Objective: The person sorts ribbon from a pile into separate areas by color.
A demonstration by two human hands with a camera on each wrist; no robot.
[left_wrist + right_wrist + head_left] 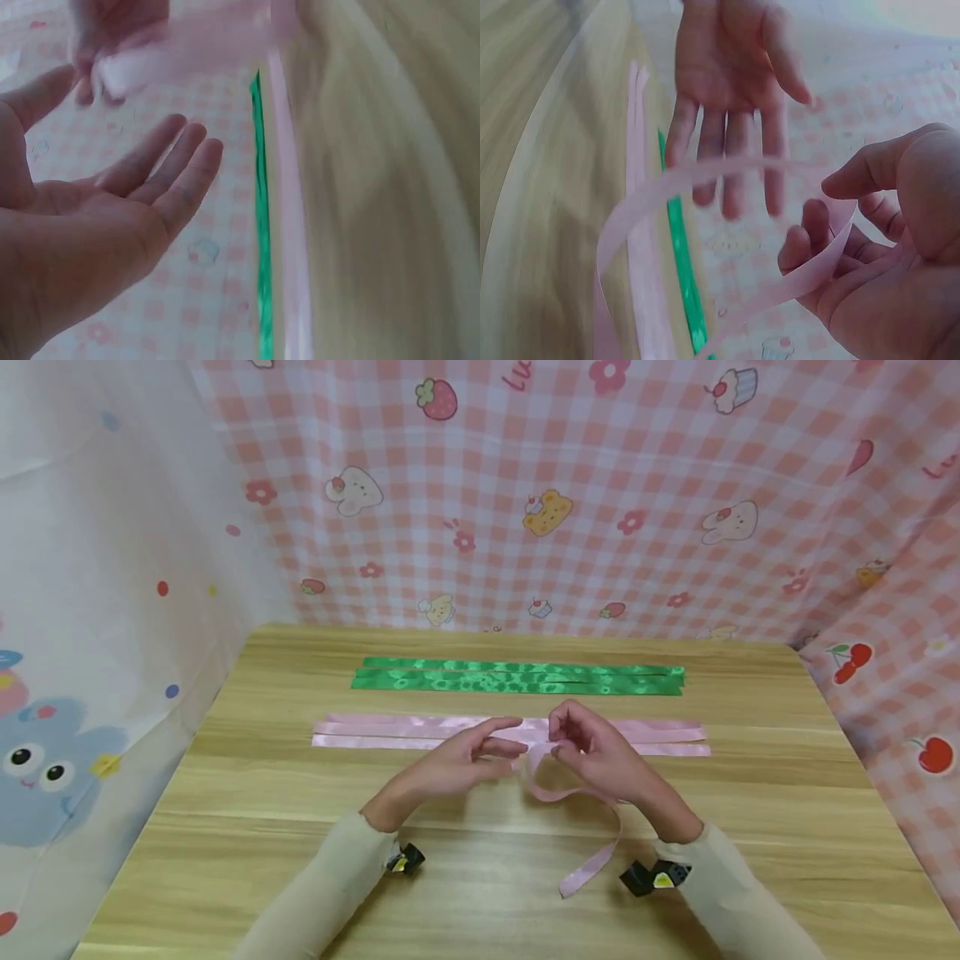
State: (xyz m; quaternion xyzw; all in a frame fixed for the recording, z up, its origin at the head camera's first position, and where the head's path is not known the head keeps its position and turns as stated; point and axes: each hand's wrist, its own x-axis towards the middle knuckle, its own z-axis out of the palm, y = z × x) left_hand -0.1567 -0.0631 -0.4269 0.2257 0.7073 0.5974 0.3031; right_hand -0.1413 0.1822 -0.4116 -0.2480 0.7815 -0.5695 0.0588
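A loose pink ribbon [590, 868] is held by my right hand [603, 756], its length curving away and its cut end near the table top. In the right wrist view the ribbon [649, 191] makes a loop between thumb and curled fingers. Facing it, my left hand [457, 762] has its fingers extended and nothing in its grasp; the left wrist view shows its palm [97, 232] bare. Behind both hands, pink ribbon strips [667, 748] lie side by side across the table. The left wrist view blurs the held ribbon.
Several green ribbon strips [517, 678] lie farther back, parallel to the pink ones. The wooden table [247, 835] ends at a pink checked curtain [480, 560] behind, with a white printed curtain [135, 652] along the left side.
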